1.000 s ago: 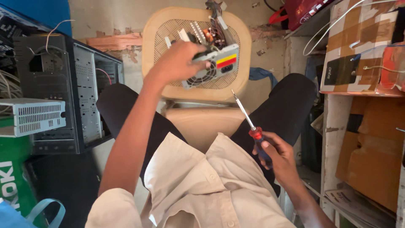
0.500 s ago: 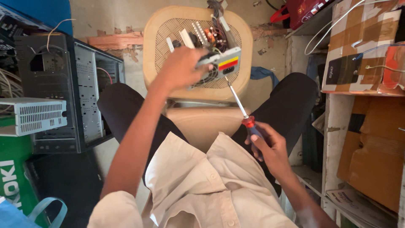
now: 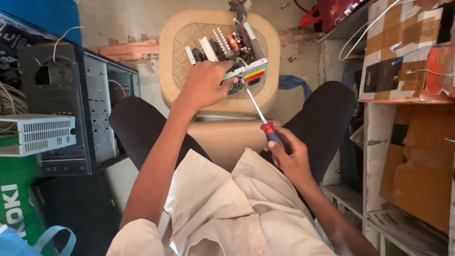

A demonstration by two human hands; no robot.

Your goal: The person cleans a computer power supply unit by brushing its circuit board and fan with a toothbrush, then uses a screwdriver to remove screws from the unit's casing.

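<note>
A red-and-blue-handled screwdriver (image 3: 265, 124) is gripped in the right hand (image 3: 290, 156), its tip set against a grey metal power-supply box (image 3: 246, 75) that is clasped by the left hand (image 3: 203, 86) on a beige woven stool (image 3: 272, 61); a screw is apparently being worked, so steady alignment is called for.

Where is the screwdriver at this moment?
In the head view, right of centre: the right hand holds the screwdriver, its tip at the grey power supply box under the left hand.

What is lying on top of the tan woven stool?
On the stool lies a grey power supply unit with bundled wires. The left hand covers part of the unit.
</note>
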